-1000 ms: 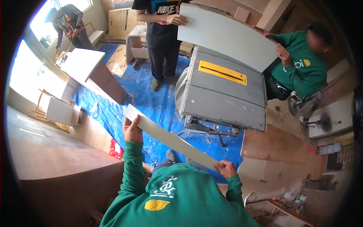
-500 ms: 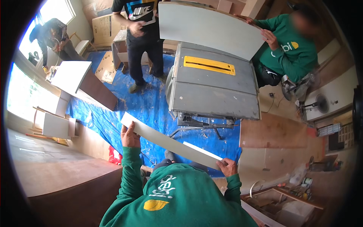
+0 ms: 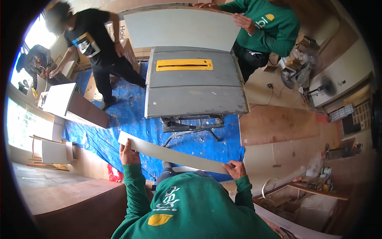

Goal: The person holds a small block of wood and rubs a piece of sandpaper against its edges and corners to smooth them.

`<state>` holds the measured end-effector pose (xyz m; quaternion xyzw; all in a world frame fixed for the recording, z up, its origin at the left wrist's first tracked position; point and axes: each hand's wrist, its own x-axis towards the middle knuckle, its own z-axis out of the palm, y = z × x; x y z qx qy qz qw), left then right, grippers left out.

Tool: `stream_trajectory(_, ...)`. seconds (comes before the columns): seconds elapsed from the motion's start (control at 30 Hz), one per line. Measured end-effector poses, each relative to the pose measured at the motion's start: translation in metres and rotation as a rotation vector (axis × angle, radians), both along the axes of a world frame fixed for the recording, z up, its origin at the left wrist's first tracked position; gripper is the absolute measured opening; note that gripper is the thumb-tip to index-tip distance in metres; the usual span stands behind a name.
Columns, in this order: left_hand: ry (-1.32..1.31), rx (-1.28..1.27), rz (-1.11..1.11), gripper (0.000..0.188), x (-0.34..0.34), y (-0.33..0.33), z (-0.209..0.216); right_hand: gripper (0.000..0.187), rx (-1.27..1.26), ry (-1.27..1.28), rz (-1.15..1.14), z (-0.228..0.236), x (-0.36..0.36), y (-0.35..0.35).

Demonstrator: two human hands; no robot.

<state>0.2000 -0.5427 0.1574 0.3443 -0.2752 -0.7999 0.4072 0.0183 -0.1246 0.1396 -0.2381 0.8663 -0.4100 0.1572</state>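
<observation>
A long, narrow white board spans the space in front of my body, its left end a bit farther away than its right. My left hand is closed around the left end, thumb on top. At the other end my right hand grips the board's right tip. Beyond it stands a grey table saw with a yellow insert plate around its blade slot. A co-worker in a green sweatshirt holds a large pale panel upright at the saw's far edge.
Blue tarp covers the floor around the saw. To the left are a white-topped cabinet and a person in black; another person bends by the window. A brown wooden surface lies near left, fans stand far right, and a tool-filled box sits near right.
The person in black has walked left, toward the cabinet. My view has turned rightward, so the saw and panel appear farther left. Both my hands still hold the board.
</observation>
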Motion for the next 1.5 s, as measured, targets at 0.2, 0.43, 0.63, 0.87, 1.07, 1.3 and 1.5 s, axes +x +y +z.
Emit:
stream_trajectory(0.2, 0.002, -0.022, -0.037, 0.017, -0.016, 0.043, 0.005, 0.047, 0.006, -0.024, -0.059, -0.004, -0.02, 0.048)
stream_trajectory(0.43, 0.024, -0.04, -0.089, 0.015, -0.028, 0.079, 0.006, 0.049, 0.006, -0.006, -0.071, -0.002, -0.026, 0.076)
stream_trajectory(0.63, -0.006, -0.011, -0.069, 0.016, -0.032, 0.099, 0.008, 0.049, 0.007, 0.055, -0.104, -0.011, -0.027, 0.093)
stream_trajectory(0.87, 0.003, -0.016, -0.085, 0.016, -0.042, 0.108, 0.016, 0.047, 0.01, 0.125, -0.152, -0.001, -0.032, 0.104)
stream_trajectory(1.07, 0.031, -0.014, -0.143, 0.018, -0.044, 0.114, 0.017, 0.043, 0.021, 0.129, -0.165, -0.007, -0.031, 0.112)
stream_trajectory(1.3, 0.03, 0.008, -0.125, 0.021, -0.047, 0.12, 0.024, 0.042, -0.017, 0.132, -0.216, -0.008, -0.033, 0.115)
stream_trajectory(1.5, 0.054, -0.007, -0.149, 0.025, -0.045, 0.127, 0.027, 0.042, -0.024, 0.127, -0.25, -0.013, -0.036, 0.121)
